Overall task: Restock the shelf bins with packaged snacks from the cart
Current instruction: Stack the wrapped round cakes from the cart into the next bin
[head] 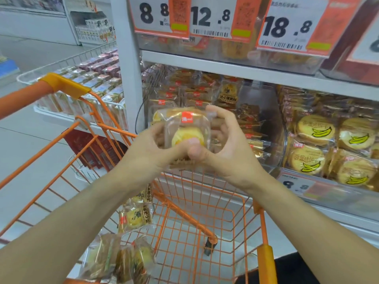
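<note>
Hands, left and right, both gripping glossy clear-wrapped round pastry pack above orange wire cart, crinkly packs at its left edge.

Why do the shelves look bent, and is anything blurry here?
Head view: the wide lens bows the shelf post and price tags; the pastry packet between left hand and right hand is soft with motion; glare whitens the banana biscuit packs.
</note>
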Motion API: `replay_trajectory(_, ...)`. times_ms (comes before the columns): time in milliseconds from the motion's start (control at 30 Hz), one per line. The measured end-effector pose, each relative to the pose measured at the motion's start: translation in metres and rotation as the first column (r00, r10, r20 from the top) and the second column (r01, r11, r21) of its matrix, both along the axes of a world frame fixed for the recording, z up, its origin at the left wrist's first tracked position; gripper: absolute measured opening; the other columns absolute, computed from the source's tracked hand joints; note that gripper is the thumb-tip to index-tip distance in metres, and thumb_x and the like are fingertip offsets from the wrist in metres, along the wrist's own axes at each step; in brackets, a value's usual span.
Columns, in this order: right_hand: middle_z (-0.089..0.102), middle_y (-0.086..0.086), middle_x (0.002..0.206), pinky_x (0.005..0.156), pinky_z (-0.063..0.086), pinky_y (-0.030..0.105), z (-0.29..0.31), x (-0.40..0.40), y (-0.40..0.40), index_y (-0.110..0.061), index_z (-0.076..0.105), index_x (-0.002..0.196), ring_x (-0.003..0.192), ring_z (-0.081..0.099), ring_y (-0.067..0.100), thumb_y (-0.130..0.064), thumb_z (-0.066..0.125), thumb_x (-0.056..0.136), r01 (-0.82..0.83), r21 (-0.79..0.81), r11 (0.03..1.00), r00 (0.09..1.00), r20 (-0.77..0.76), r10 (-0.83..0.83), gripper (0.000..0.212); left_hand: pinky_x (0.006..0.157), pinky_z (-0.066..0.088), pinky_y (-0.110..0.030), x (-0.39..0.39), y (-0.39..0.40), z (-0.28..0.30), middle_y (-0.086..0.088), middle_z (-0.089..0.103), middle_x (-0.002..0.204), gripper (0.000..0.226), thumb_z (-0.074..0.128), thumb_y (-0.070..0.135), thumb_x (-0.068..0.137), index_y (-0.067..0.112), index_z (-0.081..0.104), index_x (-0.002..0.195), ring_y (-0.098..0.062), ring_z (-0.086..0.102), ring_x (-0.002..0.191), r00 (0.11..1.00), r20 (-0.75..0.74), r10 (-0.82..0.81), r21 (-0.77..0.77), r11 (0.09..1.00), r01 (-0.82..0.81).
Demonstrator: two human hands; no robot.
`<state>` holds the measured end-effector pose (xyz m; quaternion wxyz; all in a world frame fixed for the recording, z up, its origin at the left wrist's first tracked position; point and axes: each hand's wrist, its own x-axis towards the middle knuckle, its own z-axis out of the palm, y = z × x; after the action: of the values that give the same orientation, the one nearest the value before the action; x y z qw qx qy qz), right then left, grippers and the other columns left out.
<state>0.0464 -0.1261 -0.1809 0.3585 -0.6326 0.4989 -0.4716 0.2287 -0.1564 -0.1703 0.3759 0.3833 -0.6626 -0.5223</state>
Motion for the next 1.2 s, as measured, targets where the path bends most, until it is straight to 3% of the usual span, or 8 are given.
replay_trajectory(133, 0.034, -0.009, 0.157, 0.12, 0.032, 0.042, -0.002, -0.006, -0.003, -0.045, -0.001, 0.155, 0.143, 0.037, 0.006, -0.073, 0.08, 0.043, -0.041, 0.007, 0.999, 0.995, -0.095, 0.042, 0.141, 0.092, 0.051, -0.028, -0.021, -0.01, -0.009, 0.006, 0.071, 0.116, 0.047, 0.074, 0.043, 0.083, 0.027, 0.057, 0.125, -0.008, 0.067, 0.107, 1.0, -0.009, 0.03, -0.14, 0.99, -0.031)
replay_trajectory(333, 0.041, -0.019, 0.145, 0.119, 0.032, 0.03, 0.0, -0.028, -0.021, -0.024, -0.012, 0.158, 0.139, 0.042, 0.002, -0.061, 0.082, 0.053, -0.028, -0.088, 0.996, 0.992, -0.123, 0.017, 0.146, 0.101, 0.05, -0.044, -0.053, -0.04, -0.027, -0.019, 0.045, 0.136, 0.066, 0.068, 0.053, 0.087, 0.022, 0.037, 0.136, -0.026, 0.056, 0.125, 0.998, 0.06, 0.021, -0.404, 0.915, 0.005)
replay_trajectory(433, 0.057, -0.006, 0.136, 0.106, 0.046, 0.026, -0.003, -0.041, -0.032, -0.014, 0.014, 0.157, 0.127, 0.056, 0.006, -0.068, 0.081, 0.054, 0.034, -0.038, 0.999, 0.999, -0.02, -0.035, 0.134, 0.101, 0.048, -0.047, -0.063, -0.059, -0.031, -0.015, 0.049, 0.13, 0.064, 0.056, 0.059, 0.091, 0.018, 0.041, 0.137, -0.027, 0.055, 0.123, 0.996, 0.089, -0.012, -0.454, 0.89, 0.051)
replay_trajectory(533, 0.071, -0.004, 0.118, 0.094, 0.051, 0.026, -0.011, -0.052, -0.04, -0.009, 0.053, 0.131, 0.112, 0.067, 0.011, -0.038, 0.077, 0.072, -0.002, -0.022, 1.0, 0.999, -0.045, 0.001, 0.069, 0.093, 0.046, -0.036, -0.068, -0.055, -0.036, 0.009, 0.042, 0.109, 0.038, 0.025, 0.061, 0.098, 0.03, 0.04, 0.115, -0.007, 0.049, 0.105, 0.973, 0.213, 0.084, -0.544, 0.838, 0.047)
replay_trajectory(600, 0.07, 0.005, 0.122, 0.097, 0.051, 0.03, -0.013, -0.055, -0.041, -0.002, 0.053, 0.132, 0.116, 0.066, 0.017, -0.025, 0.074, 0.077, 0.032, -0.014, 0.999, 0.999, -0.029, -0.032, 0.063, 0.094, 0.043, -0.04, -0.068, -0.049, -0.036, 0.011, 0.037, 0.102, 0.053, 0.01, 0.063, 0.097, 0.024, 0.043, 0.109, -0.008, 0.044, 0.099, 0.959, 0.253, 0.126, -0.582, 0.812, 0.046)
replay_trajectory(733, 0.073, 0.003, 0.111, 0.09, 0.055, 0.03, -0.009, -0.069, -0.049, -0.004, 0.059, 0.125, 0.103, 0.071, 0.014, -0.043, 0.084, 0.071, 0.244, -0.027, 0.969, 0.97, 0.0, -0.244, 0.07, 0.12, 0.017, -0.046, -0.066, -0.056, -0.04, -0.005, 0.03, 0.156, 0.077, 0.006, 0.062, 0.098, 0.013, 0.026, 0.153, -0.022, 0.021, 0.147, 0.824, 0.461, 0.33, -0.702, 0.703, 0.111)
replay_trajectory(900, 0.071, -0.008, 0.103, 0.096, 0.051, 0.032, -0.005, -0.076, -0.095, -0.025, 0.064, 0.101, 0.1, 0.067, 0.01, -0.046, 0.086, 0.074, 0.535, -0.015, 0.845, 0.843, 0.078, -0.533, 0.041, 0.123, 0.004, -0.05, -0.063, -0.058, -0.06, -0.017, 0.008, 0.165, 0.075, 0.017, 0.054, 0.098, 0.007, 0.016, 0.157, -0.03, -0.002, 0.153, 0.631, 0.634, 0.447, -0.702, 0.675, 0.227)
replay_trajectory(1200, 0.057, 0.014, 0.139, 0.088, 0.043, 0.031, -0.009, -0.058, -0.155, -0.005, 0.041, 0.144, 0.124, 0.057, 0.031, -0.051, 0.053, 0.099, 0.663, 0.019, 0.748, 0.662, -0.482, -0.574, 0.066, 0.124, 0.006, -0.05, -0.065, -0.06, -0.065, -0.015, 0.002, 0.166, 0.074, 0.019, 0.052, 0.098, 0.009, 0.016, 0.158, -0.028, -0.007, 0.153, 0.652, 0.61, 0.451, -0.716, 0.667, 0.208)
